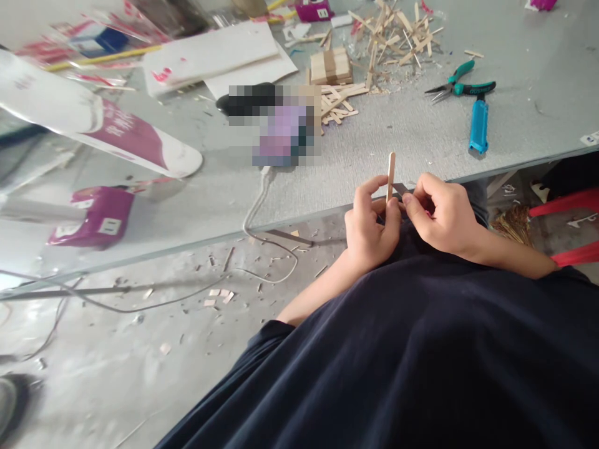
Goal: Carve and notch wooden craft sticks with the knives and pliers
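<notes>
My left hand (372, 218) is closed around a thin wooden stick (390, 171), holding it upright in front of my dark shirt at the table's near edge. My right hand (440, 212) is closed on a small dark blade (400, 189), its tip pressed against the stick's lower part. Both hands touch each other just below the glass table edge.
On the glass table (374, 143) lie green-handled pliers (461, 84), a blue utility knife (478, 125), a stack of wooden sticks (331, 65), loose stick offcuts (397, 34), white boards (210, 56) and purple boxes (93, 215). A white cable (262, 206) hangs down. Wood scraps litter the floor.
</notes>
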The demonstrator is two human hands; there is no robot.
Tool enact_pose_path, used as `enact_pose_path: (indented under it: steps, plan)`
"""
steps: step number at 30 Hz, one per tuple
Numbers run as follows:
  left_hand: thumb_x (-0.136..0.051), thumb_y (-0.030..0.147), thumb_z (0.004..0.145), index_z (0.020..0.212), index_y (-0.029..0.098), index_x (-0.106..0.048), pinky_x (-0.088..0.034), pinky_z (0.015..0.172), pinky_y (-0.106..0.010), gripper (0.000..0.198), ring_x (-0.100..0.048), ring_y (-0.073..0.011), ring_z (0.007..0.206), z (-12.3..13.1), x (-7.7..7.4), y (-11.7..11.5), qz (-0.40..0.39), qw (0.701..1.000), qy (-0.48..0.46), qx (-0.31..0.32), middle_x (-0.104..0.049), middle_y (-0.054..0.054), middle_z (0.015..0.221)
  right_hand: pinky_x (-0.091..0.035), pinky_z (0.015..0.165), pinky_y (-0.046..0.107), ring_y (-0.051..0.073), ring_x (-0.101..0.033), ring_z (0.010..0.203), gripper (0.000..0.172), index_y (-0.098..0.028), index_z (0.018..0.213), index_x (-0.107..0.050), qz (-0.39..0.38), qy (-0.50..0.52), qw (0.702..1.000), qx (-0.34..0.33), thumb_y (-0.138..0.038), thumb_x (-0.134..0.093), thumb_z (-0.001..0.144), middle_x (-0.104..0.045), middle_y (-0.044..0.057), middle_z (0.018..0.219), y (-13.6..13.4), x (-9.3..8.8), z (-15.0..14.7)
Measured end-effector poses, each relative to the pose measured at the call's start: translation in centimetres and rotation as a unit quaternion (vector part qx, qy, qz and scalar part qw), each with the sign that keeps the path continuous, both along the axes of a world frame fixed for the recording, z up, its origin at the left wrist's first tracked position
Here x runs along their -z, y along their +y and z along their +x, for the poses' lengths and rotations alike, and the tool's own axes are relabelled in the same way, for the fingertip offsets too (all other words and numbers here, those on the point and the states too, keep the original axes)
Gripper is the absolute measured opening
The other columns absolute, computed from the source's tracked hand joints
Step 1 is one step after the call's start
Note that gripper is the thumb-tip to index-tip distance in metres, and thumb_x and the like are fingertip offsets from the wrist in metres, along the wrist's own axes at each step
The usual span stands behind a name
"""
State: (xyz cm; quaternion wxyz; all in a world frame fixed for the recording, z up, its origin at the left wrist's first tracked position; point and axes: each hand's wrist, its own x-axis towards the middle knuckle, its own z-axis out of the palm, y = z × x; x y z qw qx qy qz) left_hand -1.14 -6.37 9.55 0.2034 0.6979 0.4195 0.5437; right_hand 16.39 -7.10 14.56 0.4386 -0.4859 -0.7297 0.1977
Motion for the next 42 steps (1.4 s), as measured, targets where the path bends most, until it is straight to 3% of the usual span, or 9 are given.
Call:
enact_pose_path:
  steps: [3,8,15,21,26,32,35,38,42]
  plan:
    - [-0.064,0.027,0.112,0.146,0.023,-0.061,-0.051,0.055,-0.023,0.034,-0.073,-0.0116,0.053,-0.2,-0.1,-0.1,0.035,0.997,0.056,-0.032,-0.082,0.005,0.076,-0.032,0.064,0.034,0.013,-0.046,0.059,0.032,-0.026,0.082,-0.042,-0.013,-0.013,1.0,0.013,-0.038,-0.062,0.103,-0.054,-0.004,0.065,-0.2,-0.2,-0.1]
    - [-0.062,0.02,0.113,0.146,0.023,-0.062,-0.057,0.064,-0.024,0.033,-0.082,-0.0132,0.067,-0.5,-0.3,0.0,0.085,0.99,0.109,-0.038,-0.087,0.002,0.086,-0.03,0.062,0.034,0.013,-0.047,0.056,0.031,-0.026,0.079,-0.044,-0.047,-0.015,0.999,0.015,-0.036,-0.063,0.101,-0.053,-0.003,0.063,-0.2,-0.7,0.0]
    - [-0.06,0.011,0.105,0.161,0.022,-0.051,-0.063,0.072,-0.024,0.058,-0.086,-0.0147,0.077,-0.7,0.1,0.1,0.034,0.992,0.108,-0.052,-0.089,0.002,0.091,-0.032,0.062,0.034,0.012,-0.041,0.058,0.034,-0.026,0.073,-0.045,-0.122,0.018,0.992,0.008,-0.027,-0.067,0.099,-0.048,-0.005,0.062,0.6,-0.8,0.0]
    - [-0.057,0.009,0.104,0.155,0.023,-0.053,-0.064,0.074,-0.023,0.053,-0.086,-0.0132,0.077,-0.7,0.3,0.4,0.007,0.994,0.102,-0.032,-0.088,0.002,0.093,-0.032,0.058,0.032,0.012,-0.048,0.056,0.037,-0.027,0.071,-0.046,-0.193,0.103,0.975,-0.048,-0.022,-0.066,0.101,-0.052,-0.005,0.057,1.7,0.2,0.3]
    - [-0.06,0.012,0.104,0.151,0.024,-0.053,-0.061,0.072,-0.025,0.048,-0.085,-0.0146,0.077,-0.5,0.4,0.5,0.019,0.993,0.112,-0.041,-0.085,0.004,0.086,-0.036,0.053,0.03,0.012,-0.05,0.05,0.041,-0.027,0.075,-0.047,-0.214,0.154,0.962,-0.072,-0.039,-0.072,0.105,-0.053,-0.007,0.053,2.0,1.1,0.2]
    - [-0.066,0.024,0.114,0.135,0.022,-0.065,-0.06,0.066,-0.024,0.021,-0.085,-0.0138,0.073,-0.1,0.1,0.5,0.11,0.984,0.069,-0.119,-0.09,-0.002,0.097,-0.039,0.059,0.03,0.012,-0.049,0.062,0.049,-0.026,0.082,-0.051,-0.092,0.207,0.969,-0.099,-0.062,-0.073,0.107,-0.054,-0.004,0.07,1.3,1.0,0.0]
    - [-0.069,0.019,0.114,0.117,0.022,-0.072,-0.064,0.069,-0.025,0.006,-0.088,-0.0155,0.077,-0.2,-0.5,1.0,0.248,0.958,0.074,-0.128,-0.09,-0.002,0.094,-0.038,0.058,0.031,0.011,-0.05,0.059,0.037,-0.026,0.089,-0.055,0.012,0.169,0.98,-0.102,-0.051,-0.067,0.113,-0.056,-0.005,0.071,1.0,1.1,0.4]
    - [-0.065,0.011,0.112,0.119,0.023,-0.074,-0.063,0.064,-0.025,0.016,-0.088,-0.0158,0.076,-0.3,-1.2,1.5,0.373,0.92,0.06,-0.107,-0.09,-0.002,0.093,-0.04,0.059,0.031,0.011,-0.055,0.06,0.025,-0.026,0.093,-0.057,0.163,0.121,0.974,-0.097,-0.036,-0.067,0.113,-0.061,-0.004,0.074,1.0,1.4,0.8]
    - [-0.065,0.013,0.111,0.125,0.025,-0.075,-0.061,0.058,-0.025,0.021,-0.086,-0.0158,0.073,-0.3,-2.1,1.5,0.43,0.899,0.049,-0.072,-0.091,-0.003,0.098,-0.046,0.063,0.032,0.014,-0.061,0.066,0.014,-0.028,0.101,-0.06,0.297,0.108,0.942,-0.113,-0.032,-0.068,0.111,-0.062,-0.004,0.075,1.4,1.8,1.2]
